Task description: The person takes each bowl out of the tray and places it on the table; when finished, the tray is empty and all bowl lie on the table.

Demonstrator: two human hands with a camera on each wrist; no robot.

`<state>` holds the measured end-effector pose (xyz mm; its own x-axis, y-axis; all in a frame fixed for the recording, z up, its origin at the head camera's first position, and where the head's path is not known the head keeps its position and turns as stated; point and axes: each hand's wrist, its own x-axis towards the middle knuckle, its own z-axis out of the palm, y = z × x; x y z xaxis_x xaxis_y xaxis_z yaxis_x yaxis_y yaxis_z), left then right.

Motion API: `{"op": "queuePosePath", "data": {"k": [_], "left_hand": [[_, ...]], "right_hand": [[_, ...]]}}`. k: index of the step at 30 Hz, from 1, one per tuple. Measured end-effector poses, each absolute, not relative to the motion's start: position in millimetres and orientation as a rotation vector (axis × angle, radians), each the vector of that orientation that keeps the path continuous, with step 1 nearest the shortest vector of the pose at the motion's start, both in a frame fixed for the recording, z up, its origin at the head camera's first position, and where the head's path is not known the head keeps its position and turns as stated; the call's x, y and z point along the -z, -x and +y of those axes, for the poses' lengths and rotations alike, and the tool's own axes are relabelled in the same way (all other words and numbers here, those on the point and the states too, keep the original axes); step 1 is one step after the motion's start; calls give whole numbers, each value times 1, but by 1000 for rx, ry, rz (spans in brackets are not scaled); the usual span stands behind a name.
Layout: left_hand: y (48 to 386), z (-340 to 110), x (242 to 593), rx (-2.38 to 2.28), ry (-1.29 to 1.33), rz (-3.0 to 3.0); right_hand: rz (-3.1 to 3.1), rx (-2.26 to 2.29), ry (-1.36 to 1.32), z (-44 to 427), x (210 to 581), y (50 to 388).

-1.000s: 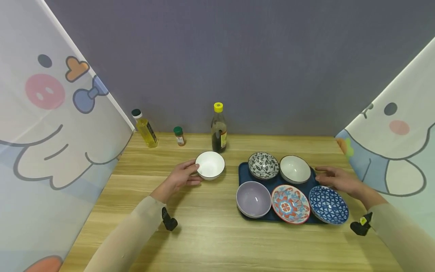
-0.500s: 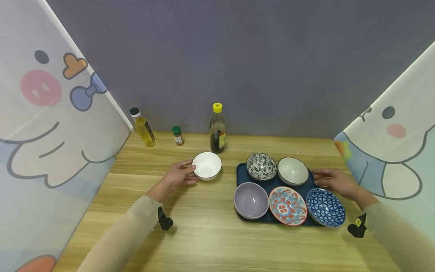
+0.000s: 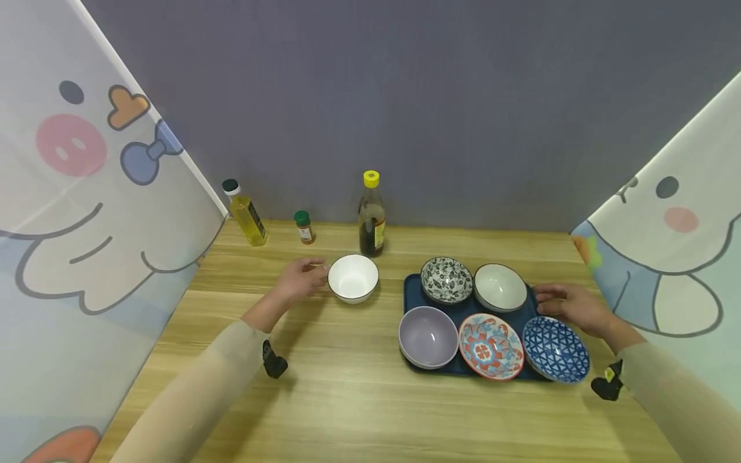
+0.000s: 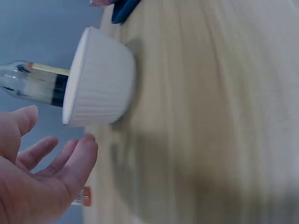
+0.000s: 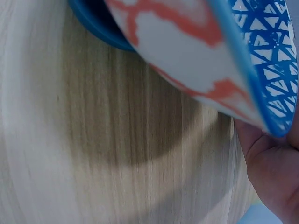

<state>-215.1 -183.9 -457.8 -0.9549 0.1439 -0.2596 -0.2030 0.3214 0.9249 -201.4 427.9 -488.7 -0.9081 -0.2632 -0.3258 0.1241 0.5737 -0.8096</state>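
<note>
1. The left hand [image 3: 300, 281] had drawn off the white bowl [image 3: 353, 278]; half a second before, its thumb lay over the rim. Its fingers were now relaxed and held nothing, their tips just beside the bowl.
2. The white bowl stood upright on the wooden table [image 3: 347, 411], left of the navy tray [image 3: 412, 292].
3. The right hand [image 3: 570, 303] had stayed at the tray's right edge; whether its fingers gripped that edge could not be told. In the right wrist view, the blue triangle-patterned bowl [image 3: 556, 349] hid part of it.
4. Along the tray's near side, left of that bowl, were a purple bowl [image 3: 428, 337] and a red floral bowl [image 3: 491, 346].
5. Behind them sat a black-and-white bowl [image 3: 446, 280] and a cream bowl [image 3: 500, 287].
6. Farther back, a yellow-capped bottle [image 3: 372, 222] blocked the space just behind the white bowl; a green-capped jar [image 3: 304, 227] and an oil bottle [image 3: 247, 215] stood leftward.
</note>
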Motion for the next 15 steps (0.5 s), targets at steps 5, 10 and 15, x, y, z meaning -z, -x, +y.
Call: {"op": "queuePosePath", "data": {"k": [5,10,15], "left_hand": [[220,-180,433,-1669,12,2407],[224,-168,412,-1730,-23,2343],[229,-146,400,-1803,-50,2173]], "right_hand": [[2423,1236,105,427,485,202],[2438,1195,103,427,486,203],[2437,1189,86,425,485,201]]}}
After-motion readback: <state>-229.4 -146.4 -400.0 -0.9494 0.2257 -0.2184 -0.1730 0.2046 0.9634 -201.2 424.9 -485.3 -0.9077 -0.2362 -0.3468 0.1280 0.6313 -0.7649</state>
